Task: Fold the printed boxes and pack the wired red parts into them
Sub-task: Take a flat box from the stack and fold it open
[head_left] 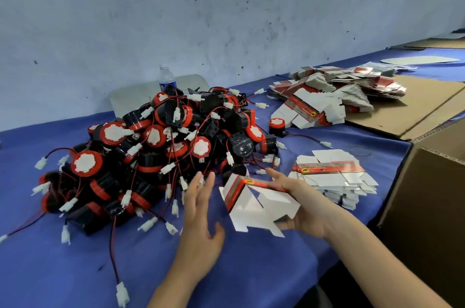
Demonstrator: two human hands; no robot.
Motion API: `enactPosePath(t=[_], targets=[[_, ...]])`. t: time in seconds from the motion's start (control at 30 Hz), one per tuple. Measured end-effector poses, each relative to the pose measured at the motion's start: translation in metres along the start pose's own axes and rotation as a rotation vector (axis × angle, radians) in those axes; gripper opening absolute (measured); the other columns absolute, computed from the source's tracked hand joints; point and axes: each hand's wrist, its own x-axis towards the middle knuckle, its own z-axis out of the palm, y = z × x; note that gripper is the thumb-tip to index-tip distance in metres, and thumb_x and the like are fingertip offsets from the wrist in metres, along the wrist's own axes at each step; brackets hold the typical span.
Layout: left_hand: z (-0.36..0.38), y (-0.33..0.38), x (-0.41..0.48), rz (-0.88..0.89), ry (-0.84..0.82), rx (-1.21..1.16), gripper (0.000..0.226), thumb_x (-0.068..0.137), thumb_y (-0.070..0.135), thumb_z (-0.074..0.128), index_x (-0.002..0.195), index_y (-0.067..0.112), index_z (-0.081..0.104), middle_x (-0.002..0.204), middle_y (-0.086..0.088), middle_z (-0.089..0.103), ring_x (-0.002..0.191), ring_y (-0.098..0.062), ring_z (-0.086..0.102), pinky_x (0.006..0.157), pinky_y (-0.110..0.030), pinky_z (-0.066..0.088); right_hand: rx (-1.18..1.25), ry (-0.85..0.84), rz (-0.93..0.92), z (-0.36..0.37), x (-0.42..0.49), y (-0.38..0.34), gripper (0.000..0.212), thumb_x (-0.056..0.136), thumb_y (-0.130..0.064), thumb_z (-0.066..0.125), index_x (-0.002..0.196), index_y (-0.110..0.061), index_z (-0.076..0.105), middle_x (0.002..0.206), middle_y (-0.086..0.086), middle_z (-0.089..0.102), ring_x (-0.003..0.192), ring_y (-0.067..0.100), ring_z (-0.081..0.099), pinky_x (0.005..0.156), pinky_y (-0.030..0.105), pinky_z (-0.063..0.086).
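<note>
Head view. The right hand (302,207) grips 1 half-erected printed box (254,204) over the middle of the counter (75,270), its fingers (275,174) laid along the red printed edge and the thumb under the white flaps. The left hand (201,219), at 9 o'clock of the box and just beside it, is spread with straight fingers and holds nothing. The heap of wired red parts (161,146) lies at 10 o'clock of the box, and a stack of flat blanks (332,177) at 2 o'clock. A larger heap of blanks (334,96) lies farther off at 1 o'clock, with 1 stray red part (276,126) near its front edge. A brown carton (427,207) stands at 3 o'clock, and a water bottle (166,78) stands behind the parts at 11 o'clock. Judged handling: the box is thin card, light and springy, and likely to crease if squeezed at mid-panel. It is best held at its folded corners, with the flaps pushed along their score lines. The parts look rigid and somewhat heavier, and their thin red and black leads end in white plugs that tangle across the heap. A part is best taken by its round body, not its lead, and lifted slowly so that neighbours do not drag along.
</note>
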Motion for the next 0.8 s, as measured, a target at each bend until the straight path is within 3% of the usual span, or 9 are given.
enactPosePath(t=[0.13, 0.2, 0.3, 0.37, 0.43, 0.5, 0.6, 0.7, 0.8], targets=[[0.009, 0.003, -0.003, 0.141, -0.05, 0.202, 0.098, 0.068, 0.074, 0.065, 0.143, 0.06, 0.002, 0.158, 0.019, -0.007, 0.148, -0.011, 0.001, 0.105, -0.034, 0.029, -0.199, -0.085, 0.068, 0.005, -0.005, 0.004, 0.053, 0.084, -0.047, 0.064, 0.131, -0.024, 0.054, 0.098, 0.01, 0.073, 0.084, 0.027, 0.07, 0.072, 0.055, 0.057], [0.01, 0.005, -0.003, 0.124, -0.027, 0.093, 0.088, 0.064, 0.074, 0.069, 0.138, 0.057, 0.024, 0.157, 0.02, 0.012, 0.147, -0.011, 0.014, 0.106, -0.039, 0.032, -0.24, -0.167, 0.088, 0.007, -0.011, 0.006, 0.065, 0.075, -0.067, 0.061, 0.125, -0.026, 0.058, 0.106, 0.008, 0.071, 0.093, 0.029, 0.069, 0.07, 0.053, 0.058], [0.005, 0.007, -0.005, -0.027, 0.059, -0.26, 0.07, 0.058, 0.059, 0.08, 0.119, 0.047, 0.048, 0.133, 0.025, 0.048, 0.127, -0.003, 0.046, 0.096, -0.02, 0.044, -0.209, -0.176, -0.057, 0.027, -0.012, -0.005, 0.069, 0.076, -0.073, 0.055, 0.135, -0.037, 0.049, 0.139, -0.013, 0.05, 0.122, 0.02, 0.053, 0.084, 0.045, 0.052], [0.005, 0.007, -0.006, -0.069, 0.116, -0.325, 0.066, 0.056, 0.051, 0.081, 0.115, 0.034, 0.055, 0.116, 0.02, 0.058, 0.11, -0.006, 0.057, 0.083, -0.013, 0.046, -0.314, -0.121, -0.296, 0.038, -0.017, -0.003, 0.075, 0.089, -0.061, 0.049, 0.145, -0.013, 0.039, 0.155, -0.008, 0.026, 0.14, 0.018, 0.031, 0.103, 0.031, 0.035], [0.004, 0.011, -0.006, -0.162, 0.13, -0.418, 0.071, 0.053, 0.061, 0.079, 0.109, 0.022, 0.058, 0.104, 0.014, 0.067, 0.098, -0.008, 0.062, 0.075, -0.012, 0.048, -0.583, -0.08, -0.517, 0.041, -0.02, 0.011, 0.112, 0.061, -0.093, 0.04, 0.14, -0.014, 0.04, 0.159, 0.0, 0.009, 0.148, 0.022, 0.003, 0.115, 0.028, 0.013], [0.004, 0.014, -0.008, -0.195, 0.147, -0.469, 0.084, 0.051, 0.083, 0.069, 0.106, 0.022, 0.054, 0.095, 0.017, 0.069, 0.087, 0.004, 0.063, 0.07, -0.009, 0.048, -0.666, 0.049, -0.633, 0.045, -0.011, 0.022, 0.108, 0.04, -0.103, 0.034, 0.126, -0.039, 0.047, 0.155, -0.022, 0.009, 0.145, 0.008, -0.016, 0.118, 0.04, -0.005], [0.004, 0.02, -0.011, -0.239, 0.139, -0.464, 0.091, 0.046, 0.098, 0.05, 0.102, 0.026, 0.051, 0.083, 0.007, 0.065, 0.075, 0.015, 0.057, 0.065, -0.005, 0.045, -0.455, 0.009, -0.614, 0.036, -0.015, 0.044, 0.073, 0.06, -0.084, 0.055, 0.12, -0.043, 0.055, 0.144, -0.021, 0.042, 0.146, 0.005, 0.011, 0.119, 0.048, 0.011], [0.002, 0.02, -0.011, -0.388, 0.186, -0.477, 0.125, 0.027, 0.107, 0.034, 0.11, 0.015, 0.048, 0.088, 0.008, 0.058, 0.073, 0.026, 0.054, 0.06, 0.002, 0.041, -0.285, 0.003, -0.663, 0.047, -0.011, 0.047, 0.051, 0.07, -0.053, 0.061, 0.116, -0.03, 0.06, 0.11, -0.007, 0.069, 0.11, 0.012, 0.06, 0.089, 0.023, 0.047], [0.005, 0.018, -0.009, -0.382, 0.196, -0.549, 0.12, 0.037, 0.105, 0.037, 0.117, 0.016, 0.051, 0.092, 0.005, 0.068, 0.082, 0.019, 0.06, 0.062, -0.001, 0.045, -0.191, 0.028, -0.691, 0.056, -0.01, 0.049, 0.044, 0.07, -0.047, 0.062, 0.107, -0.022, 0.062, 0.093, -0.008, 0.071, 0.086, 0.005, 0.065, 0.071, 0.016, 0.048]])
